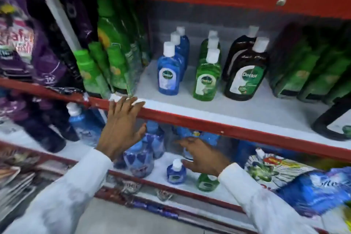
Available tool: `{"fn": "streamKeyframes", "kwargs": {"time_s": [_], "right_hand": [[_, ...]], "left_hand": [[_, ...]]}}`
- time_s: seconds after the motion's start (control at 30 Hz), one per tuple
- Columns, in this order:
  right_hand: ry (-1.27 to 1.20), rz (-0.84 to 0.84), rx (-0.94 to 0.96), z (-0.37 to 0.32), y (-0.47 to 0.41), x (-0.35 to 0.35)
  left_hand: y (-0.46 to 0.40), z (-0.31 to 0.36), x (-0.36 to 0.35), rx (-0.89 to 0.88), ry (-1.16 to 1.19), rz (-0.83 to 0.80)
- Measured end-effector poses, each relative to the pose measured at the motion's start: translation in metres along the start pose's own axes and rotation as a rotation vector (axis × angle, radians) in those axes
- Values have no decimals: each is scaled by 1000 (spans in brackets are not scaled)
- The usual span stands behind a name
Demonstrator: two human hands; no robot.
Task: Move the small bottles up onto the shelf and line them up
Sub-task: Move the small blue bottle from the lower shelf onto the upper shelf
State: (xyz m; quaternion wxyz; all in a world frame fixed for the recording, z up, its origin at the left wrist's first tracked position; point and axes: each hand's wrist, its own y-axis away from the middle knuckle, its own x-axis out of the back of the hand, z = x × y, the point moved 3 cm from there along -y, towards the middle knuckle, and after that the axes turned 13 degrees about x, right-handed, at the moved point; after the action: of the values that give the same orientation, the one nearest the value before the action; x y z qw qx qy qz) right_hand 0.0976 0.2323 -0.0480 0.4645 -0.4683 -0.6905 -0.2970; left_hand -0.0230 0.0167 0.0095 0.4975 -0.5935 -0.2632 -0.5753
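Observation:
On the white upper shelf (247, 112) stand a row of blue bottles (168, 74), a row of green bottles (206, 81) and brown bottles (244, 78), all with white caps. On the lower shelf a small blue bottle (176, 172) and a small green bottle (206, 182) stand near the front edge. My left hand (121, 125) rests flat against the red shelf lip (190, 119), fingers spread, holding nothing. My right hand (201, 157) reaches under that shelf, fingers apart, beside the small blue bottle and above the small green one.
Tall green bottles (114, 59) and purple pouches (28, 47) crowd the upper shelf's left; dark green packs (313, 70) fill its right. Blue refill pouches (140, 157) stand on the lower shelf by my left wrist. Detergent bags (296, 182) lie at the lower right.

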Motion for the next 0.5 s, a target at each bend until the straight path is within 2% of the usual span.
{"fn": "streamKeyframes", "kwargs": {"time_s": [0.07, 0.13, 0.27, 0.37, 0.5], "right_hand": [[-111, -121, -78, 6, -8, -25], [-90, -206, -145, 16, -13, -47], [-50, -199, -188, 38, -16, -71], [-91, -128, -197, 44, -17, -62], [-136, 151, -218, 6, -31, 6]], "left_hand": [[0, -5, -1, -2, 4, -38], [-1, -7, -3, -16, 11, -50], [4, 0, -4, -54, 60, -46], [-2, 9, -7, -77, 114, -28], [-21, -7, 10, -78, 203, 41]]}}
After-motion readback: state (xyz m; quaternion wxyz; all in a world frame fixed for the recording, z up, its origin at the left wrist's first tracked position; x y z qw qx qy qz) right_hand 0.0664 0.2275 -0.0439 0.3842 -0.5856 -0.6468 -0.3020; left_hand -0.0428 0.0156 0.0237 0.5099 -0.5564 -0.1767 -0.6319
